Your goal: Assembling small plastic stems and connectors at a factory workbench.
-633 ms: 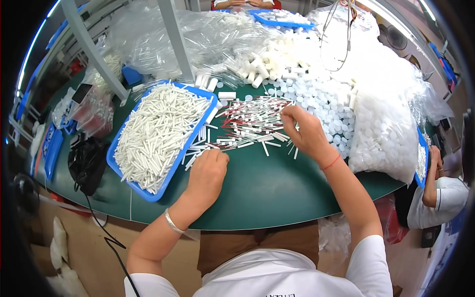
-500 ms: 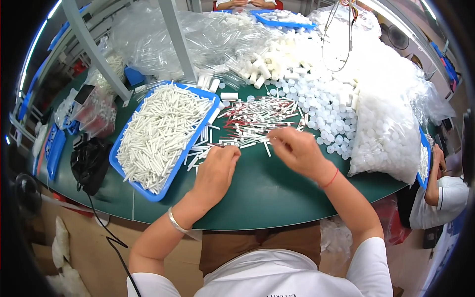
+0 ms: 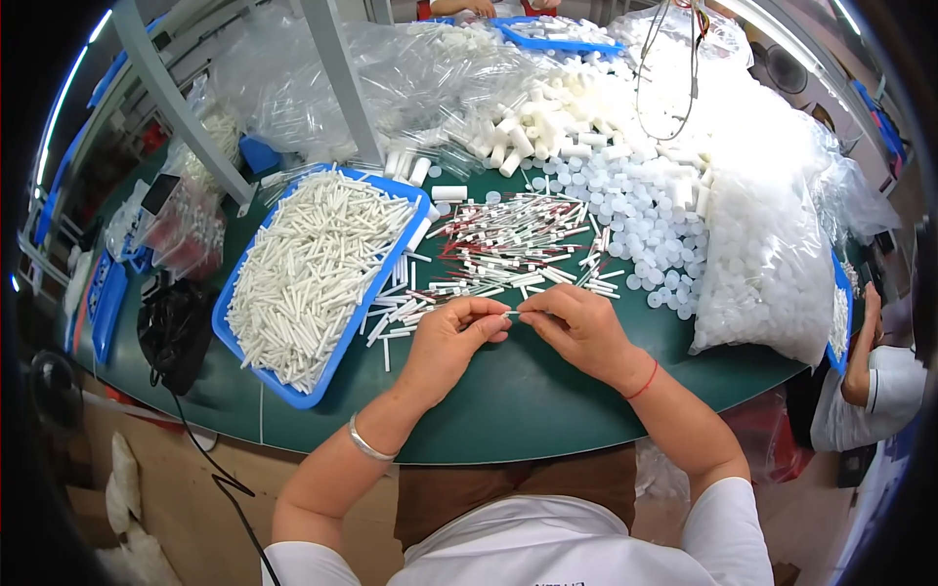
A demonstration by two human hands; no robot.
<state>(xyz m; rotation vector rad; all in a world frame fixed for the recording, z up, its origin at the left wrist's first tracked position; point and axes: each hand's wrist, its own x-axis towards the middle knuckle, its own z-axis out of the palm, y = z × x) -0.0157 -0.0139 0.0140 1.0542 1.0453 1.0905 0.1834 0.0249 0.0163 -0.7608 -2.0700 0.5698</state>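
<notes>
My left hand and my right hand meet fingertip to fingertip over the green table. Pinched between both is a thin white stick; most of it is hidden by my fingers. Just beyond them lies a loose pile of red-and-white thin sticks. Plain white sticks are scattered by my left hand. To the left, a blue tray is heaped with short white sticks.
Translucent round caps and white cylinders spread at the far right, beside a full clear bag. Grey metal posts rise at the far left near clear plastic tubes. Another person's hand is at the right.
My right hand has come back from the stick pile toward my left hand, and their fingertips now meet around a thin white stick. My left hand has shifted slightly right.
</notes>
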